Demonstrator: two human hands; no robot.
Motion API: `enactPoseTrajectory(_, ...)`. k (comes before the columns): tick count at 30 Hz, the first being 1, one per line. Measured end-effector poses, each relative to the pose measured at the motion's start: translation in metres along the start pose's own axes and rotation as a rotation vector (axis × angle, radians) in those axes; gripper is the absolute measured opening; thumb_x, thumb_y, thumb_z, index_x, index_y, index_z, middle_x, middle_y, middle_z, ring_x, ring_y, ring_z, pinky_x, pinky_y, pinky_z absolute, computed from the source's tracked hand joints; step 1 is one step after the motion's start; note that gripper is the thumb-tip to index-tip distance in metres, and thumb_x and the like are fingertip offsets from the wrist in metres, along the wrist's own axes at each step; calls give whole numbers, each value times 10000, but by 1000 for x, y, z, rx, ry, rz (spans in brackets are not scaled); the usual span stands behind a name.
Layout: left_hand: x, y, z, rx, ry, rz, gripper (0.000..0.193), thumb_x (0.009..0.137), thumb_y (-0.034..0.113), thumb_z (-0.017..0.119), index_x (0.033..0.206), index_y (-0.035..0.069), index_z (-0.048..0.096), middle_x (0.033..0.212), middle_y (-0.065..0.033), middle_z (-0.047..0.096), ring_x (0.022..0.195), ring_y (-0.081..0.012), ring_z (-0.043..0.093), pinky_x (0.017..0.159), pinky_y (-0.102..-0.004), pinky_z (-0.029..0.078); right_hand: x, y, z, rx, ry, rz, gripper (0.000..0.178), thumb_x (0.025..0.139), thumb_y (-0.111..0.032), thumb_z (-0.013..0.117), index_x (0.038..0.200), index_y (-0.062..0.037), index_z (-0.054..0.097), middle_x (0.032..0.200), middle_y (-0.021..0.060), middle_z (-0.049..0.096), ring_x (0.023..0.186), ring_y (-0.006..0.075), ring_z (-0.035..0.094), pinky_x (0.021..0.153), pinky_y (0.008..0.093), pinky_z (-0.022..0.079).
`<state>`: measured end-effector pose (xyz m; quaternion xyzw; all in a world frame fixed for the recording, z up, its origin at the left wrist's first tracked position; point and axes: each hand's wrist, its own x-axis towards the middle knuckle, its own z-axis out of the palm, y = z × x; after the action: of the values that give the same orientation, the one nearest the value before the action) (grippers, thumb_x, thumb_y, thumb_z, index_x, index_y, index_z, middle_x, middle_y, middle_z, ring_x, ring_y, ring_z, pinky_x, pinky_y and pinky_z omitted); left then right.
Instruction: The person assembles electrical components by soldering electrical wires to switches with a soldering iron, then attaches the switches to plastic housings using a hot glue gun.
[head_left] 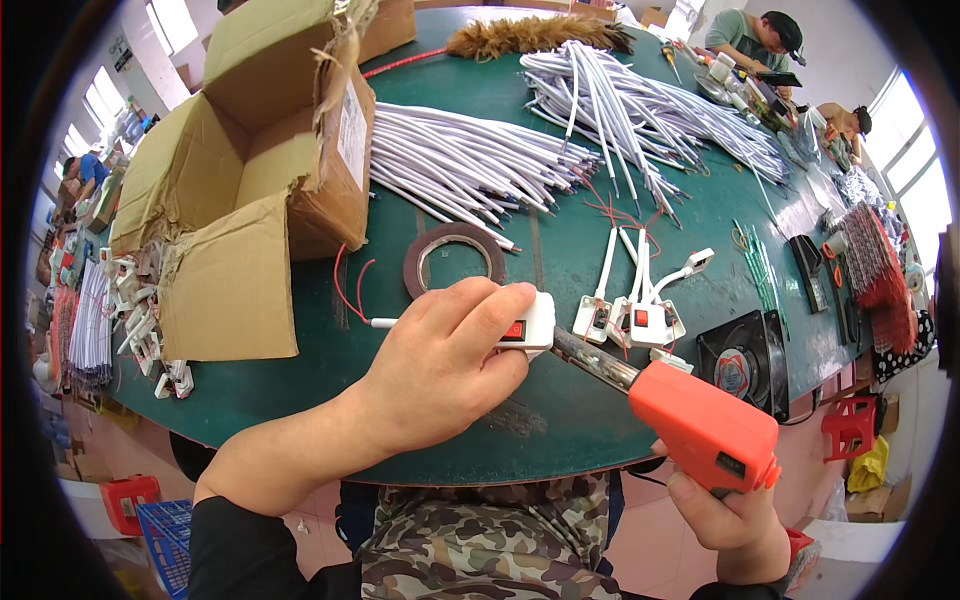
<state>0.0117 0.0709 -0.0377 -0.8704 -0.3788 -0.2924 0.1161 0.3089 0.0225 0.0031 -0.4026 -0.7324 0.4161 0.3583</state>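
Above the table's near edge, my left hand (440, 365) is closed around a white switch housing (540, 328) with a red rocker switch. A white cable (383, 323) with red wire ends sticks out on the left side of that hand. My right hand (735, 520) grips an orange-red soldering gun (705, 425) by its handle. The gun's metal barrel points left, and its front end meets or nearly meets the housing's right end; the tip itself is hidden. Behind my left hand lies a roll of dark brown tape (413, 265). Several white switch housings (648, 322) with cables rest beyond the barrel.
An open cardboard box (235, 150) stands at the left on the green table (370, 420). Bundles of white cables (470, 160) spread across the back. A black fan (745, 360) sits near the right edge, by green rods (760, 265). A co-worker (760, 45) sits at the far right.
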Motion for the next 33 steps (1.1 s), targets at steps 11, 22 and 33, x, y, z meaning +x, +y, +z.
enactPoseTrajectory(11,0,0,-2,8,-18,-3,130,649,116,674,757,63,624,1231,-136,541,1058,-298,562,787,-381,487,-7,-10,-2,306,155,276,531,796,-102,665,1259,85,483,970,178,662,594,114,581,523,257,491)
enactPoseTrajectory(22,-4,-9,0,-36,-4,-36,149,649,77,692,782,49,632,1226,-152,531,1019,-320,588,808,-400,510,-7,-3,-11,251,142,175,556,799,-158,669,1256,100,485,967,191,659,586,126,594,527,248,500)
enactPoseTrajectory(33,4,-24,-5,-156,-36,-6,192,667,28,742,837,47,654,1203,-132,550,997,-307,608,810,-381,528,-5,-2,-10,245,229,133,591,796,-206,675,1263,99,481,964,196,656,581,124,587,545,245,492)
